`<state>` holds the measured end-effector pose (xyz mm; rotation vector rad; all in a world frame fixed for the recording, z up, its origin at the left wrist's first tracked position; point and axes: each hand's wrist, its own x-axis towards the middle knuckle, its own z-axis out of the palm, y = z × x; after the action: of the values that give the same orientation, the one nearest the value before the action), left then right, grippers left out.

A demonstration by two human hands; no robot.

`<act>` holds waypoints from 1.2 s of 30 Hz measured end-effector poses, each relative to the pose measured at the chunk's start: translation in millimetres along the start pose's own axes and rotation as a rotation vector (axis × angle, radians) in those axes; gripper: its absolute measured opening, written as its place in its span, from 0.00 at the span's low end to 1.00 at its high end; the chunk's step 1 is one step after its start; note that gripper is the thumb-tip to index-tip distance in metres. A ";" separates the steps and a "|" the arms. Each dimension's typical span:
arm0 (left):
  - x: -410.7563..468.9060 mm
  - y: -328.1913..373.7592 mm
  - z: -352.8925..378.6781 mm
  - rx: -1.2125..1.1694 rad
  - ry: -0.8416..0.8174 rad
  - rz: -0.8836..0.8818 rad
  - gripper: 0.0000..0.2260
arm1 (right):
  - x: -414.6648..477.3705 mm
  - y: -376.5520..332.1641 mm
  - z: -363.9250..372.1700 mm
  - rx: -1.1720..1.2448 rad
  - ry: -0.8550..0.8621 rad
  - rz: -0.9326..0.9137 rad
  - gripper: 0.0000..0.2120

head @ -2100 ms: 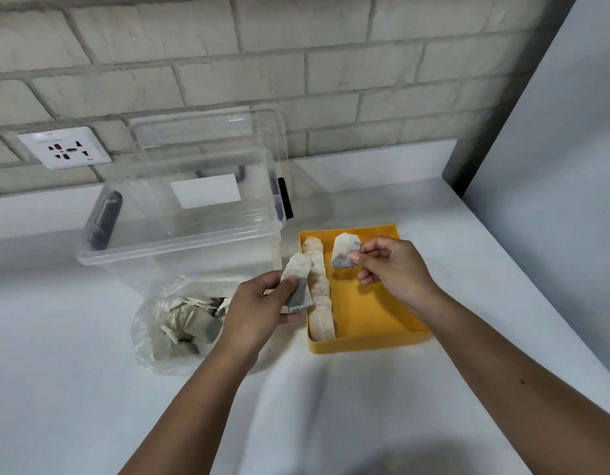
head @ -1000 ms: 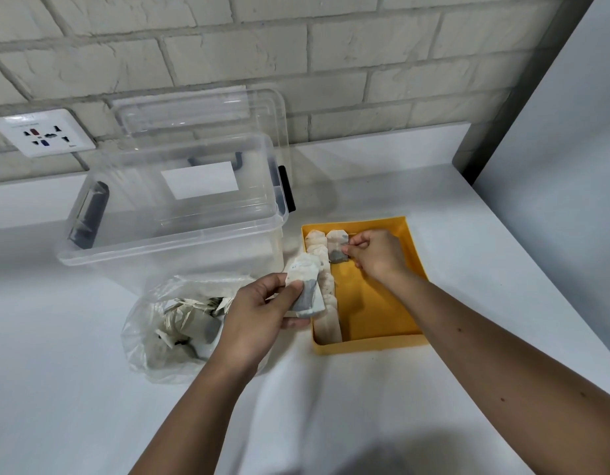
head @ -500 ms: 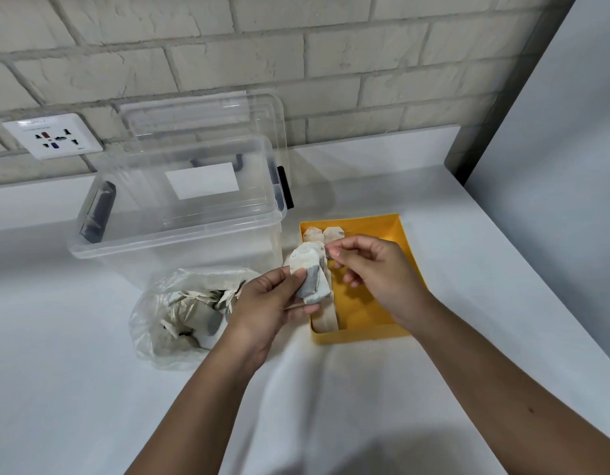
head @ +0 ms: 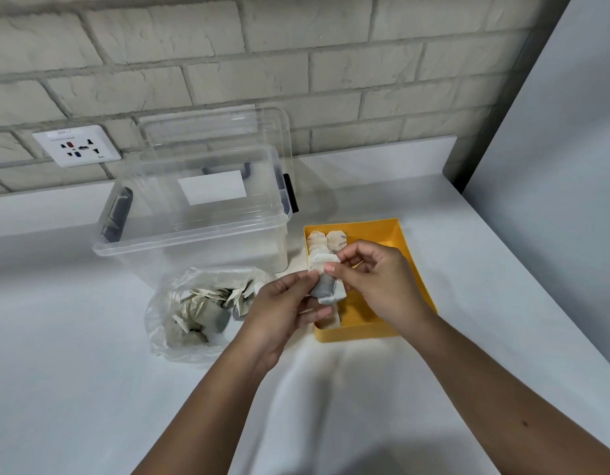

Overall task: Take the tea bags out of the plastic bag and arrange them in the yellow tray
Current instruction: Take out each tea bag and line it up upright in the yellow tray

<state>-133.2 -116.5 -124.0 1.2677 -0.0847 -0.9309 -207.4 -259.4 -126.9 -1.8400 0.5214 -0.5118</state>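
Observation:
A yellow tray [head: 411,269] sits on the white counter right of centre. A row of tea bags [head: 316,242] runs along its left wall, and one more tea bag [head: 336,238] lies at the far end beside that row. My left hand [head: 279,311] holds a small stack of tea bags [head: 327,286] over the tray's left edge. My right hand [head: 382,279] pinches the top of that stack with thumb and forefinger. A clear plastic bag [head: 200,306] with several tea bags lies left of the tray.
A clear plastic storage box [head: 194,217] with its lid leaning behind it stands at the back left, close to the bag and tray. A wall socket [head: 75,145] is on the brick wall. A grey panel [head: 554,149] rises along the counter's right side.
My right hand set a tea bag down at the far end of the tray, then came back to the stack in my left hand and now pinches its top.

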 end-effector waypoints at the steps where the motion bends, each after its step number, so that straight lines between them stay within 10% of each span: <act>1: -1.1 0.6 0.1 -0.046 -0.010 -0.016 0.09 | 0.1 -0.2 -0.9 0.037 0.000 0.020 0.06; 22: 3.0 -3.8 -4.2 -0.001 0.009 -0.019 0.07 | 25.0 7.0 -18.9 0.260 0.202 0.126 0.02; 36: 6.7 2.6 -28.7 0.143 0.117 0.101 0.08 | 86.8 72.0 -7.5 -0.325 -0.033 0.257 0.09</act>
<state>-112.1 -98.5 -134.7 1.4342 -0.1237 -0.7732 -149.0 -337.0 -184.7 -2.0446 0.8440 -0.2309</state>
